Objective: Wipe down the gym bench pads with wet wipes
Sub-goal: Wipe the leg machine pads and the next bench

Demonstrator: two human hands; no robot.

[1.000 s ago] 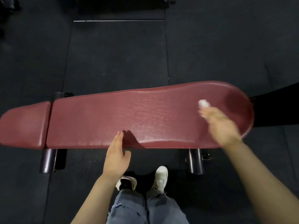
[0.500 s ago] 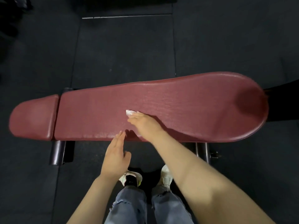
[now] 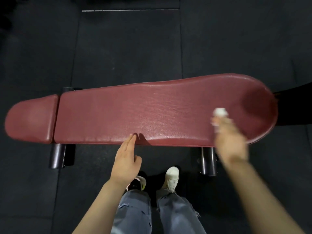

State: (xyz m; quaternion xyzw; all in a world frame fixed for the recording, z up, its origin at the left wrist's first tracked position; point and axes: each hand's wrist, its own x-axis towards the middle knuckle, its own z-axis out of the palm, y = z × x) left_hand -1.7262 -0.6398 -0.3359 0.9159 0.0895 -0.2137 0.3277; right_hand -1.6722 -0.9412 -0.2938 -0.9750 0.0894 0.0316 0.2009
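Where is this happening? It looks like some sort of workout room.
Most likely a gym. A long padded bench in dark red vinyl stands on black tube legs, and the floor is laid with dark rubber mats, the kind used in weight rooms.

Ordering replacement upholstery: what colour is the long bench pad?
Dark red, with a leather-like grain. The long bench pad shows best in the head view, the only one.

Dark rubber floor mats [image 3: 128, 53] with visible seams cover the ground. Near their lower middle stand two sneakers, a white one [image 3: 172, 178] and, just left of it, a black-and-white one [image 3: 137, 183], below blue ripped jeans [image 3: 152, 213].
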